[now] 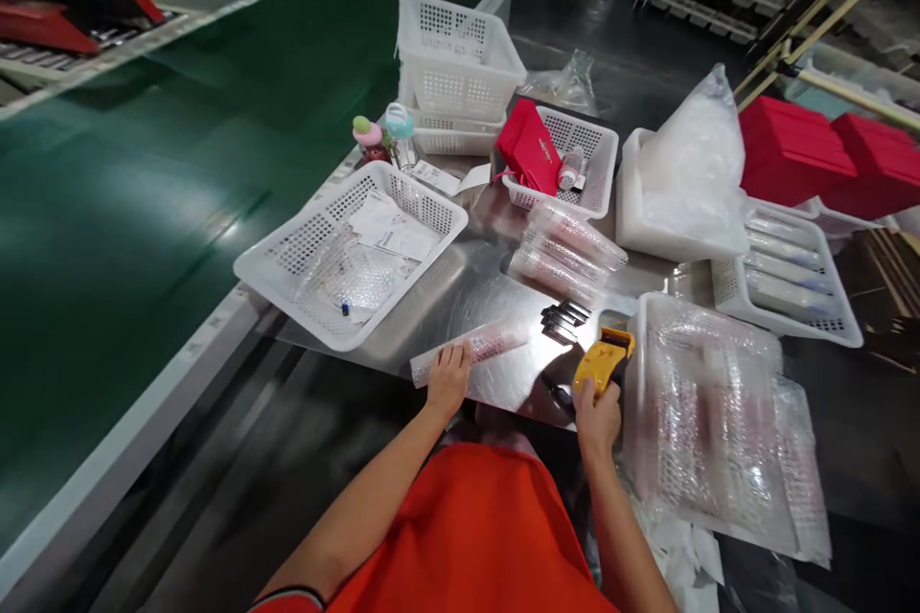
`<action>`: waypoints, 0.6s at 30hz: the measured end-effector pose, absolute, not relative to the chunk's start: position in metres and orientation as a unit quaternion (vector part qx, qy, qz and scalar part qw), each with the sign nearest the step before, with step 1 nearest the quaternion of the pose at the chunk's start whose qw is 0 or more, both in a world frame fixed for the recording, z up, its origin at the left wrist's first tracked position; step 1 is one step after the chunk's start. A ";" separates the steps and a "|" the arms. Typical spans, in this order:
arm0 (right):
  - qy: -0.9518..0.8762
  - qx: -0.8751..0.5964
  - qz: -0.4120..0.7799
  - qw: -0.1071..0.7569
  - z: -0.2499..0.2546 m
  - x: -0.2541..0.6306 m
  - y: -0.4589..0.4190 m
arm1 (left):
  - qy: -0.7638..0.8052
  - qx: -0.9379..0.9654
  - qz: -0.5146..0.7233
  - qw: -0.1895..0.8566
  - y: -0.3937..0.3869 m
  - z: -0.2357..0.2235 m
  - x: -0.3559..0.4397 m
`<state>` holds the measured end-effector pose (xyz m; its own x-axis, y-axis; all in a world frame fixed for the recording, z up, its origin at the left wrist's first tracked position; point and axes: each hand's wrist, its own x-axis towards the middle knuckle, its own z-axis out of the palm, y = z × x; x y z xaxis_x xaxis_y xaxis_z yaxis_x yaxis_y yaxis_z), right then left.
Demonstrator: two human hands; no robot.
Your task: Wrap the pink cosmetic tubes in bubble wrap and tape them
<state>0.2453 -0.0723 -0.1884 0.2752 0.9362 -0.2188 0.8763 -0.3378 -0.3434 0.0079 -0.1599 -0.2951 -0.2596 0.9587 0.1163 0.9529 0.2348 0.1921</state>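
My left hand (pixel 447 379) rests on a long item rolled in bubble wrap (pixel 471 350) that lies on the shiny metal table (pixel 460 292); its fingers curl over the roll. My right hand (pixel 596 414) grips a yellow tape dispenser (pixel 604 359) at the table's near edge, to the right of the roll. Small dark metal pieces (pixel 564 319) lie just beyond the dispenser. Several more wrapped rolls (pixel 567 251) are stacked further back on the table.
A white basket (pixel 284 254) with papers and bubble wrap overhangs the table's left edge, beside a green conveyor belt (pixel 144 163). Stacked white baskets (pixel 460 53), a basket with a red bag (pixel 530 151), a tray of tubes (pixel 787 273), red boxes (pixel 794 148) and bubble-wrap sheets (pixel 719 412) surround the work area.
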 end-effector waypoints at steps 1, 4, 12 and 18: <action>-0.578 -0.782 0.206 0.106 -0.179 0.245 -0.085 | 0.787 0.605 0.122 0.011 -0.160 -0.297 0.009; -0.592 -0.708 0.319 0.216 -0.159 0.222 -0.107 | 0.790 0.594 0.149 0.007 -0.162 -0.301 0.011; -0.659 -0.623 0.398 0.139 -0.172 0.114 -0.093 | 0.816 0.540 0.204 0.035 -0.161 -0.305 0.011; -0.680 -0.631 0.365 0.069 -0.174 0.114 -0.104 | 0.840 0.499 0.193 0.093 -0.154 -0.282 0.007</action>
<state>0.1137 -0.1037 -0.1740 -0.1929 0.9098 -0.3674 0.8088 -0.0646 -0.5845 0.0067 -0.1544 -0.2817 -0.4847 0.8739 0.0361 0.8016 0.4273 0.4181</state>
